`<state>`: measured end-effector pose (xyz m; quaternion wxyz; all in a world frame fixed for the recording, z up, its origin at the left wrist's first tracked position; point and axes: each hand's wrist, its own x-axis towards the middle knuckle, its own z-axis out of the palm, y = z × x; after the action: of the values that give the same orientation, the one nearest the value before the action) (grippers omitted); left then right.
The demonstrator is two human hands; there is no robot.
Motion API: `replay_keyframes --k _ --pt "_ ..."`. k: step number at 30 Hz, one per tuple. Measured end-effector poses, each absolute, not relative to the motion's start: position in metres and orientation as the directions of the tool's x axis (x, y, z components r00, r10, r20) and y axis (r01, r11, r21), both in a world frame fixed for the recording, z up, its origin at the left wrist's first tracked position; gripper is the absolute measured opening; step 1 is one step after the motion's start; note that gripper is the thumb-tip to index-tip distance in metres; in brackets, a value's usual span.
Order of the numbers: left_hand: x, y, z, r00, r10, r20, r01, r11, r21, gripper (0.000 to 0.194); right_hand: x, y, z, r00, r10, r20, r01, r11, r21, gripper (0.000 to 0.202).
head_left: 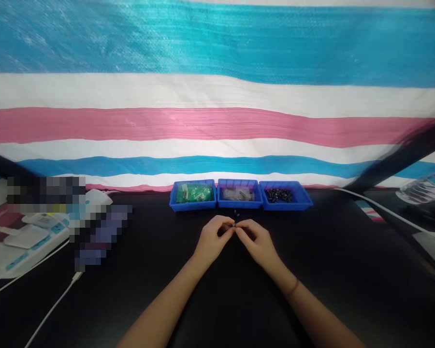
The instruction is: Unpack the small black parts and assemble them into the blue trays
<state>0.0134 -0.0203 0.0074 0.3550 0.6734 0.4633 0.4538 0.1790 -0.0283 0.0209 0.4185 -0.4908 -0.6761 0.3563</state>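
Observation:
My left hand (214, 238) and my right hand (256, 239) meet fingertip to fingertip above the black table (235, 299). Both are closed in a pinch around a tiny part (234, 224), too small to name. Just beyond the fingertips, a couple of small dark pieces (235, 213) lie on the table. Three blue trays stand in a row behind the hands: the left tray (194, 207) holds green pieces, the middle tray (240, 205) holds clear bags with small parts, and the right tray (288, 207) holds many small black pieces.
On the left lie a white power strip (32, 249) with plugs, a blurred-out object (103, 234) and a white cable (50, 309). At the right are another white cable (387, 210) and a clear plastic item (426, 186). A striped sheet (217, 123) hangs behind the trays.

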Motion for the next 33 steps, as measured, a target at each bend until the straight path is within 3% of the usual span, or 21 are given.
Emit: replay_keyframes --k 9,14,20,23,26,29,33 --pt "0.014 -0.022 0.004 0.195 0.897 0.396 0.374 -0.442 0.816 0.023 0.179 -0.028 0.015 -0.176 0.964 0.200 0.369 0.253 -0.894 0.015" --pt "0.013 -0.023 0.004 0.233 0.864 0.446 0.412 -0.503 0.759 0.039 0.179 -0.029 0.019 -0.213 0.956 0.201 0.379 0.270 -0.885 0.016" --pt "0.014 -0.025 0.005 0.261 0.838 0.479 0.442 -0.545 0.712 0.041 0.178 -0.030 0.018 -0.164 0.961 0.222 0.371 0.269 -0.889 0.019" --pt "0.014 -0.024 0.007 0.234 0.852 0.469 0.485 -0.520 0.703 0.041 0.192 -0.017 0.020 0.056 0.937 0.344 0.447 0.284 -0.848 0.026" --pt "0.015 -0.022 0.005 0.241 0.866 0.439 0.611 -0.486 0.624 0.036 0.220 0.004 0.025 0.305 0.781 0.545 0.669 0.232 -0.706 0.030" --pt "0.018 -0.020 0.002 0.279 0.879 0.387 0.739 -0.454 0.498 0.040 0.243 0.018 0.028 0.298 0.729 0.616 0.783 0.183 -0.595 0.034" --pt "0.022 -0.019 -0.003 0.360 0.863 0.353 0.795 -0.482 0.368 0.046 0.242 0.015 0.029 0.278 0.715 0.641 0.792 0.207 -0.575 0.030"
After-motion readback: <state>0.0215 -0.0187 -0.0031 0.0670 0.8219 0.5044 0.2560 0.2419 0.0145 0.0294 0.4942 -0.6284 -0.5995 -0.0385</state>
